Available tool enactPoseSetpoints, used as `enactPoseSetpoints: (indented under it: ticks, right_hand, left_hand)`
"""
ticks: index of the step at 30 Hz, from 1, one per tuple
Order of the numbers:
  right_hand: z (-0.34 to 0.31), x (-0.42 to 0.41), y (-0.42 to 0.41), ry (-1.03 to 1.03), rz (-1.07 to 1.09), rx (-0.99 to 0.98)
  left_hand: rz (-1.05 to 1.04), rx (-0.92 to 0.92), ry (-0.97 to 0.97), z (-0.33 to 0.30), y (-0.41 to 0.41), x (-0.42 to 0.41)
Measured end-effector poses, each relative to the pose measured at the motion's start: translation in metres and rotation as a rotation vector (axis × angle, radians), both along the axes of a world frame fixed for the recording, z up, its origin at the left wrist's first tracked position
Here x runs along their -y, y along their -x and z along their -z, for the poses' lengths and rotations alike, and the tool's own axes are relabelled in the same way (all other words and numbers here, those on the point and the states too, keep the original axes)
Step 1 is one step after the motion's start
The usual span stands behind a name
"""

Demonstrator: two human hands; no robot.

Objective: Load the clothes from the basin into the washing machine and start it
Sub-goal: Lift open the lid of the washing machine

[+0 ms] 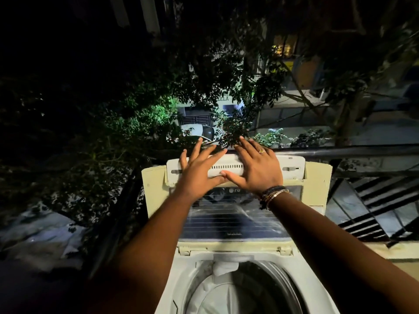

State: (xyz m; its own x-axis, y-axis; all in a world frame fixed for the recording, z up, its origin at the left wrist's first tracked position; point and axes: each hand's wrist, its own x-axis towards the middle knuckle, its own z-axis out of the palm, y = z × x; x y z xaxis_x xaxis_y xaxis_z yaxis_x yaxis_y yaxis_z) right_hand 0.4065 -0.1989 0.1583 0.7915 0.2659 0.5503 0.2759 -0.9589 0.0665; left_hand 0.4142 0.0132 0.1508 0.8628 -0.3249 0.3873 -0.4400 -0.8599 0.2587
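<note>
A white top-loading washing machine (181, 277) stands below me with its drum (240, 288) uncovered. Its glass lid (229, 220) is folded up and leans back toward the balcony railing. My left hand (199, 168) and my right hand (256, 166) both lie flat, fingers spread, on the cream top edge of the raised lid (292, 166). Neither hand holds anything. A ring and wrist bands show on my right hand. Inside the drum I see pale fabric or a pale inner wall, too dim to tell. The basin is out of view.
A dark balcony railing (340, 151) runs behind the machine. Beyond it are trees (136, 123), a parked white car (199, 131) and a lit street far below. Striped metal slats (371, 207) stand to the right of the machine.
</note>
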Motion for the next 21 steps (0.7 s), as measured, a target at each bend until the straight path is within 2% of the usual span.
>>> enactPoseSetpoints:
  ticks: [7, 21]
  right_hand:
    - [0.003, -0.002, -0.007, 0.031, 0.06, 0.014]
    - [-0.011, -0.004, 0.029, 0.051, 0.037, 0.048]
  left_hand:
    - [0.02, 0.066, 0.072, 0.009, -0.009, 0.001]
    - [-0.015, 0.142, -0.016, -0.002, 0.027, -0.003]
